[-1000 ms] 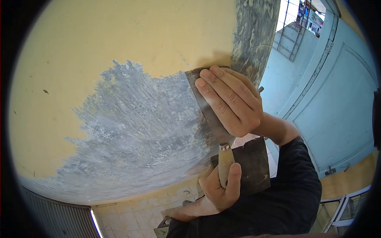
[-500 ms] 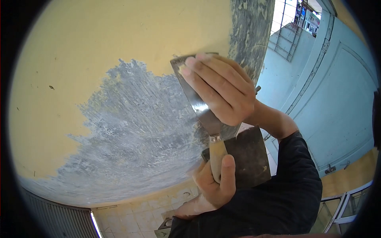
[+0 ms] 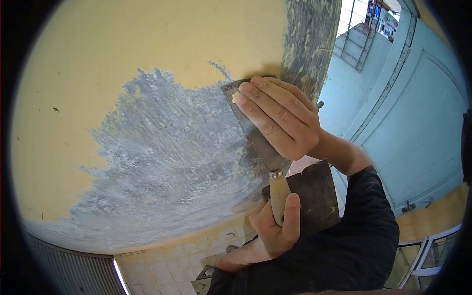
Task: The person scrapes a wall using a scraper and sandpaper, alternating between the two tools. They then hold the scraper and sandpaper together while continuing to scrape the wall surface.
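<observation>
Shifted down and rightward along the yellow wall (image 3: 113, 44) since the earlier frame, my putty knife (image 3: 261, 151) sits at the grey patch's (image 3: 167, 142) upper right, a grey streak (image 3: 220, 70) now showing past its wide end. My left hand (image 3: 274, 237) closes around the wooden handle (image 3: 279, 192), a dark metal plate (image 3: 317, 196) behind it, while my right hand (image 3: 290, 120) lays straight fingers on the blade, thumb hidden, so whether they pinch I cannot tell. Likely light, stiff yet springy and dust-slick, it is best gripped by the handle.
</observation>
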Action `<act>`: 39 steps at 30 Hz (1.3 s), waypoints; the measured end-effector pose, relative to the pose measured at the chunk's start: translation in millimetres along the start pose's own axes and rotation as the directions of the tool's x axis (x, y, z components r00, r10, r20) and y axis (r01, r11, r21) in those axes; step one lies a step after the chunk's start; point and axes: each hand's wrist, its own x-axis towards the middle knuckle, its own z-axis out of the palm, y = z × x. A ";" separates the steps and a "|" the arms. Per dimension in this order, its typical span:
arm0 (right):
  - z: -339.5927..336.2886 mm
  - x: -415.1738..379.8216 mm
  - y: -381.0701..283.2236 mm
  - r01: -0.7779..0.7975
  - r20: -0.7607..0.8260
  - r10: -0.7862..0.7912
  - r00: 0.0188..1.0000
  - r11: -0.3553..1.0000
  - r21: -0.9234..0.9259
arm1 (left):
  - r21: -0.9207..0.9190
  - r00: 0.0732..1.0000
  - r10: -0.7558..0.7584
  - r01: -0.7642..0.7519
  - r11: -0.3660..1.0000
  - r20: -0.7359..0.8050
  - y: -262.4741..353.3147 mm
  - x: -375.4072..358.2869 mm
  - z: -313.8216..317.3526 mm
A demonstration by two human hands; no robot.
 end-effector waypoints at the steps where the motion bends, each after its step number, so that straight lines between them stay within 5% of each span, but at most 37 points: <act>1: 1.0 0.7 0.5 0.005 -0.009 -0.005 1.000 1.000 -0.008 | 0.006 1.000 0.009 -0.009 1.000 -0.001 -0.3 1.0 -0.3; 32: 3.3 31.2 8.9 0.085 -0.073 -0.084 0.994 0.996 0.002 | -0.048 0.975 0.214 -0.217 0.975 -0.051 -3.3 4.9 2.9; 39: -5.1 8.4 2.6 0.019 0.055 -0.022 0.998 0.999 0.044 | -0.109 0.995 0.089 -0.093 0.990 -0.042 -2.8 -0.4 11.6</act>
